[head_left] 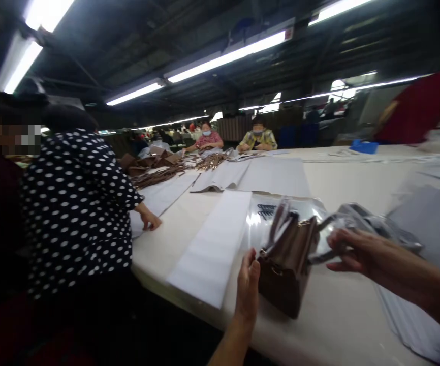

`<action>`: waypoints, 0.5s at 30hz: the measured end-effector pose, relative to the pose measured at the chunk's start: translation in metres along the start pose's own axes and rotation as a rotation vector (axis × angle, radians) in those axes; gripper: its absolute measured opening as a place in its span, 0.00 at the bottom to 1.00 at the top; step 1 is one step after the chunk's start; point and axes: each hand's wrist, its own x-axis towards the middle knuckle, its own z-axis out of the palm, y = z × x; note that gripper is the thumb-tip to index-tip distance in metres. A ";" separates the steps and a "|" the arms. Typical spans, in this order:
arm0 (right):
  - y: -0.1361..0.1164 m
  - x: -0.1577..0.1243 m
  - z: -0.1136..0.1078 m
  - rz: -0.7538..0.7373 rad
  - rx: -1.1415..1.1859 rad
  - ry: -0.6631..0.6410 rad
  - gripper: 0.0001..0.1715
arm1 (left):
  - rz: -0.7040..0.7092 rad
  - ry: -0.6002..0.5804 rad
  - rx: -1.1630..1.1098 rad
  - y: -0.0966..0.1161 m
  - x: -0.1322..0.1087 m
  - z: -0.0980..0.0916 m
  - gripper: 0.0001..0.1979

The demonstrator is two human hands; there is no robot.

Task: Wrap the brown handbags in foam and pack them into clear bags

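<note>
A brown handbag (pixel 286 277) stands slightly tilted on the white table, with its carry handle (pixel 280 221) upright and apparently wrapped. Along the bag's near left side is my left hand (pixel 247 287), fingers stretched upward and close against its edge; I cannot tell how firmly they touch. To the right of the bag, my right hand (pixel 351 251) has curled fingers closed around a grey, plastic-wrapped strap (pixel 317 259) that reaches the bag. Motion blur softens the fingertips. Behind the bag lies a clear plastic bag (pixel 300 206) with dark lettering.
White sheets (pixel 214 249) lie on the table (pixel 159 259), left of the handbag. Brown straps and pieces (pixel 155 175) are heaped farther back. A person in a polka-dot top (pixel 83 203) stands at the left; two people sit across the table. A blue item (pixel 364 147) lies at the far right.
</note>
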 end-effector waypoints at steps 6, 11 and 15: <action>-0.006 -0.014 0.002 -0.043 0.155 -0.048 0.12 | 0.116 -0.015 0.189 0.037 0.048 0.016 0.37; 0.006 -0.006 -0.011 -0.140 -0.013 0.003 0.18 | 0.180 -0.096 0.295 0.037 0.078 0.028 0.16; 0.017 0.005 -0.046 -0.389 -0.514 0.324 0.21 | 0.209 -0.104 0.315 0.026 0.080 0.029 0.17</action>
